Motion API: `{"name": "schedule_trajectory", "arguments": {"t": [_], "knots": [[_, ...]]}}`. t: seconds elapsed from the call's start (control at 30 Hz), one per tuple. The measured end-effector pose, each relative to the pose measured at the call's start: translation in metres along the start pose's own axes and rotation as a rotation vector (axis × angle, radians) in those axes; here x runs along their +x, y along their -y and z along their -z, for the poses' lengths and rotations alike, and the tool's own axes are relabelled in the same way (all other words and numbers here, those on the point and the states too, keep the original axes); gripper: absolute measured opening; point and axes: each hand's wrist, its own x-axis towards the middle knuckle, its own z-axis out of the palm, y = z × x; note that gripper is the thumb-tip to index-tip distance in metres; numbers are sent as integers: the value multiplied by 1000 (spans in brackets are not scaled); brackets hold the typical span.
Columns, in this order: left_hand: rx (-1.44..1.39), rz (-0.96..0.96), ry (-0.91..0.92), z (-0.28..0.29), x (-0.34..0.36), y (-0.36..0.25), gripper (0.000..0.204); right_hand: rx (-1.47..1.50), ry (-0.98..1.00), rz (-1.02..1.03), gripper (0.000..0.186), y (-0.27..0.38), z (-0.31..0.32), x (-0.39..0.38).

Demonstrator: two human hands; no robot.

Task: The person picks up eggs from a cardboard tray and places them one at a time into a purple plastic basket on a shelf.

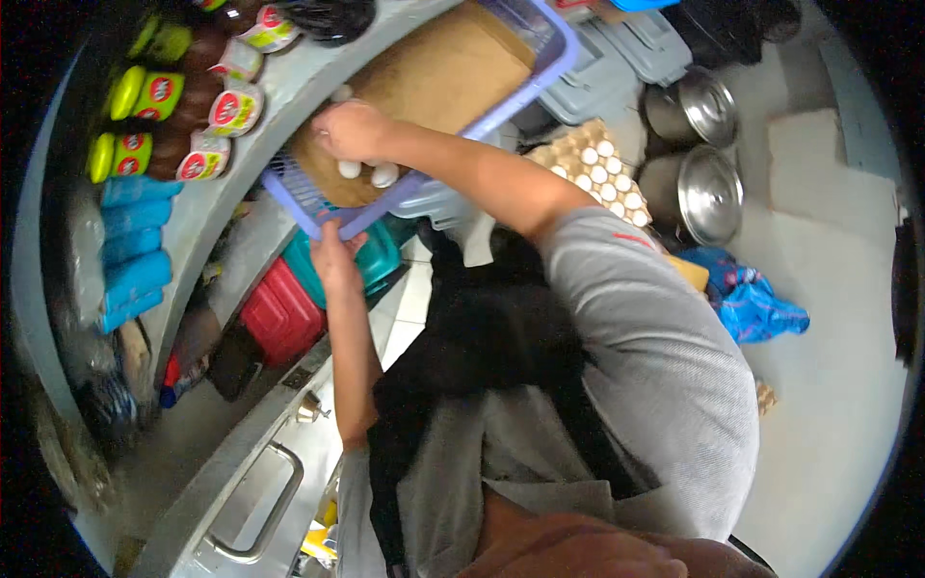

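The left hand (332, 252) gripped the near rim of a purple basket (318, 207) pulled partway off a metal shelf (217, 193). Farther in, the right hand (352, 130) curled over white eggs (371, 173) lying on the basket's cardboard lining (443, 77). Beyond, an egg tray (597, 169) sat beside two steel pots (699, 144).

Grey shelf (289, 87), purple basket (540, 58) (card-lined), dark bottles (193, 106)

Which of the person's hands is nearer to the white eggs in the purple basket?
Right. The right hand rests inside the purple basket, touching the white eggs. The left hand grips the basket's near rim from below.
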Motion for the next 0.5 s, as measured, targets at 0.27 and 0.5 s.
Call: {"name": "schedule_trajectory", "arguments": {"t": [0.27,0.5], "knots": [[12,4,27,-4,0,0,32,-250,-371,-609,30,-115,153,-269],[0,4,33,-6,3,-3,30,-510,339,-849,42,-232,140,-354]]}}
